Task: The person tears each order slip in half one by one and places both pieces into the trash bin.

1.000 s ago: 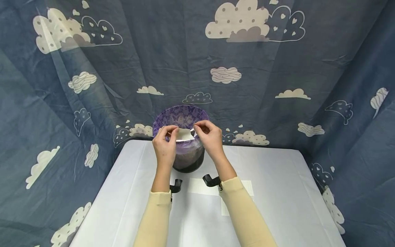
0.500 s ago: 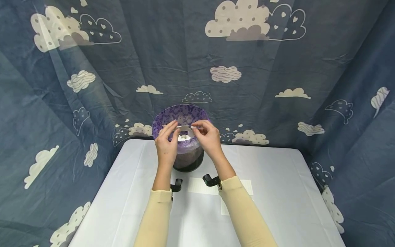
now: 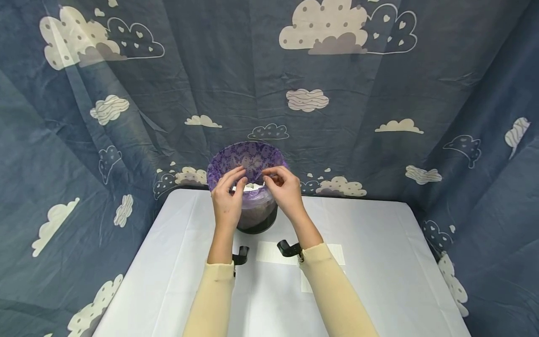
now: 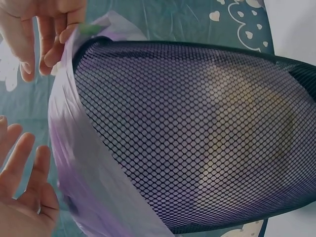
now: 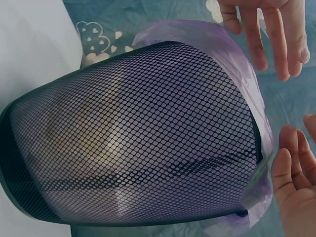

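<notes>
In the head view my left hand (image 3: 228,196) and right hand (image 3: 285,189) hover over the near rim of a mesh waste bin (image 3: 257,217). The bin wears a purple patterned bag (image 3: 248,157) folded over its rim. Something white (image 3: 251,186) shows inside the bin between the hands; its full shape is hidden. Nothing shows between the left hand's parted fingers in the left wrist view. In the right wrist view my right hand (image 5: 298,177) has loosely bent fingers, with nothing seen in them. Pale contents (image 4: 247,118) show blurred through the mesh.
Pale strips (image 3: 275,252) lie on the white table (image 3: 370,262) in front of the bin, partly under the right forearm. Behind the table hangs a dark blue curtain (image 3: 353,154) with cloud prints. Black wrist mounts (image 3: 288,248) sit on both wrists.
A white piece of paper held between both hands has been let go and has dropped out of the fingers into the bin. Both hands stay nearly in place.
</notes>
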Tool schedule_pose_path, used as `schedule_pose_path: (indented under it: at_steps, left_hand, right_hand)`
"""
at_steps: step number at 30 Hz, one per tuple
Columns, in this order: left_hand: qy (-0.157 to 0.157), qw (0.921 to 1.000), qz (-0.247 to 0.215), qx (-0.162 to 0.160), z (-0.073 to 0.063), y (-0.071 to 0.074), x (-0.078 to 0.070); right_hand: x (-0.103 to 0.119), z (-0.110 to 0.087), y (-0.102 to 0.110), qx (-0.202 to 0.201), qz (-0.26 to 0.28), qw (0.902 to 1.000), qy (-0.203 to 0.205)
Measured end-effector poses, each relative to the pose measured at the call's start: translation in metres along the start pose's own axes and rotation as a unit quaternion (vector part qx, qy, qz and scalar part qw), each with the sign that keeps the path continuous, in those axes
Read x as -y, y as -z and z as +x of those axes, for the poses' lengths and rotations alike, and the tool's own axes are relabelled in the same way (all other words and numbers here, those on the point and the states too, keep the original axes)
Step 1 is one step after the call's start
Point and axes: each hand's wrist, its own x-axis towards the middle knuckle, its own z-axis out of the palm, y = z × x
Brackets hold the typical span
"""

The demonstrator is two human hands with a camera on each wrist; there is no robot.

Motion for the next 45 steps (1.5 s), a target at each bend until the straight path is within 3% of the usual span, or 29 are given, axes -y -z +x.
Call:
schedule_pose_path:
  at_steps: [6, 12, 22, 30, 45]
  left_hand:
    - [-0.008, 0.9996, -0.027, 0.005, -0.017, 0.001, -0.009]
    - [-0.006, 0.9995, -0.025, 0.018, -0.035, 0.001, -0.015]
    - [-0.022, 0.9986, -0.023, 0.042, -0.049, -0.003, -0.021]
    - [-0.013, 0.9976, -0.012, 0.068, -0.066, -0.007, -0.012]
    - [0.028, 0.9914, 0.024, 0.126, -0.107, -0.023, 0.015]
  right_hand:
    - [0.001, -0.013, 0.008, -0.008, 0.012, 0.9999, -0.005]
    - [0.002, -0.030, 0.017, -0.020, 0.022, 0.9995, 0.007]
    - [0.003, -0.054, 0.036, -0.029, 0.028, 0.9991, 0.016]
    - [-0.014, -0.076, 0.047, -0.032, -0.005, 0.9994, -0.008]
    - [-0.048, -0.124, 0.044, -0.017, -0.054, 0.9940, -0.093]
